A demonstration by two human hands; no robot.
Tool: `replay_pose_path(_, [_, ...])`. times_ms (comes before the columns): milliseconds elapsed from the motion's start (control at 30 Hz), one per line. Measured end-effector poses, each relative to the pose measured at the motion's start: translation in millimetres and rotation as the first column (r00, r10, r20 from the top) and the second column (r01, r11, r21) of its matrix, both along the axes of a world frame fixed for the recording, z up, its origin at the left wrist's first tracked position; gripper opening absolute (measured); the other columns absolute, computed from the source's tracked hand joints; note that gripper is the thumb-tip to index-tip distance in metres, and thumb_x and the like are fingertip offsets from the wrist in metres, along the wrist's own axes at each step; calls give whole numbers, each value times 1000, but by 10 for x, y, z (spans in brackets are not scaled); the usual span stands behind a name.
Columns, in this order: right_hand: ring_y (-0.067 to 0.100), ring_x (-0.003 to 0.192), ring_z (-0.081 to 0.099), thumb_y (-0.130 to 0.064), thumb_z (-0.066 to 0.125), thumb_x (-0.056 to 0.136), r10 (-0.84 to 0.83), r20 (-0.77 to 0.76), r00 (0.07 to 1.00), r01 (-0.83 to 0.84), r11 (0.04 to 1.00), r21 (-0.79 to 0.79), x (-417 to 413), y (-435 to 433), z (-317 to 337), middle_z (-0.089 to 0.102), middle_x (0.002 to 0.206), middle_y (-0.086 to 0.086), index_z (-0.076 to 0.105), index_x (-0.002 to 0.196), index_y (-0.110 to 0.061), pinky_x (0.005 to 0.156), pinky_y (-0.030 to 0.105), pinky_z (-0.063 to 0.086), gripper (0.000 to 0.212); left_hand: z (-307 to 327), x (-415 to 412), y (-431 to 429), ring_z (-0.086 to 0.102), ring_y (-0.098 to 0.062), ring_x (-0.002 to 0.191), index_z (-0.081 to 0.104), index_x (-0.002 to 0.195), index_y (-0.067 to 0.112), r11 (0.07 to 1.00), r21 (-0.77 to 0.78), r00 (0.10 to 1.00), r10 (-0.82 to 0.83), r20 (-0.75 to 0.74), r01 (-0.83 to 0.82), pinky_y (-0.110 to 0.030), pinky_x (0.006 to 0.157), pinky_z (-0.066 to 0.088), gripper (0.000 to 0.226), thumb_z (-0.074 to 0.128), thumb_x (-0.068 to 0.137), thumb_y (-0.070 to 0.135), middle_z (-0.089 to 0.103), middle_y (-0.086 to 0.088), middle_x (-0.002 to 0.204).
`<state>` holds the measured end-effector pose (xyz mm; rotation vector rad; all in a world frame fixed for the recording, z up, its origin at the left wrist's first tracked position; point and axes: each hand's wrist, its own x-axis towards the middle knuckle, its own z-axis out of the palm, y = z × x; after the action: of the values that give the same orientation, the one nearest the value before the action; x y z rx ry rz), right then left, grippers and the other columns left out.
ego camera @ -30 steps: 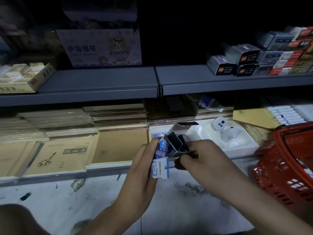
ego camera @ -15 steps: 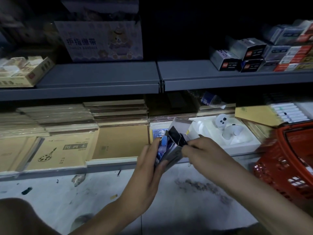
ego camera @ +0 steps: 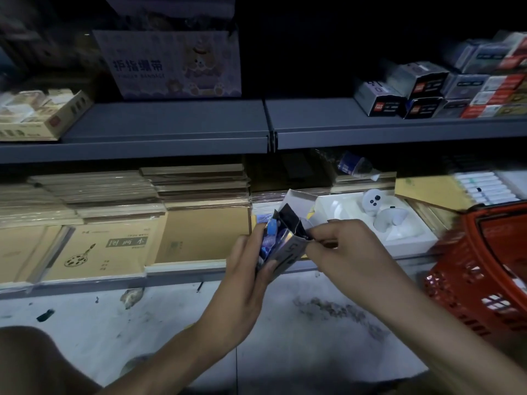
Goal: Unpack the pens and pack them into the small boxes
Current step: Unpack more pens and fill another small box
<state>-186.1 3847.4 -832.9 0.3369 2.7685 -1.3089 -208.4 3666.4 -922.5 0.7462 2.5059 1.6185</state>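
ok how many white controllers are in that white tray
2. One white controller stands at the back of the white tray; a second controller lies in front of it. The right hand hides the tray's near left corner.

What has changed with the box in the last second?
The small box has turned in the left hand, its mouth squeezed narrower; the right hand now pinches its right edge below the mouth. Both hands still hold it, top flap still open.
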Motion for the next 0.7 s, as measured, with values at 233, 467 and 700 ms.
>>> replay_pose_path(233, [15,53,37,-11,55,91,36,126,991,-29,998,-59,-4,-46,88,42,58,1,75,90,-3,53,27,28,21,35,39,21,50,-20,109,32,156,19,1000,3,998,5,-63,-5,-32,95,45,50,44,107,23,46,1,118])
replay_pose_path(467, [14,86,61,-12,55,93,-56,-226,972,113,962,248,53,-97,75,63,100,-5,73,92,-19,73,34,52,20,154,-30,137,52,-19,120,39,151,27,987,162,998,-20,56,11,-35,102,46,42,45,110,22,53,-1,125])
replay_pose_path(700, [6,83,64,-12,61,87,-214,-331,919,205,977,-63,14,-2,12,67,93,-13,65,92,-31,75,38,56,20,173,-238,104,72,-16,110,53,141,27,860,415,864,57,501,-297,-32,85,62,35,50,107,21,74,6,122])
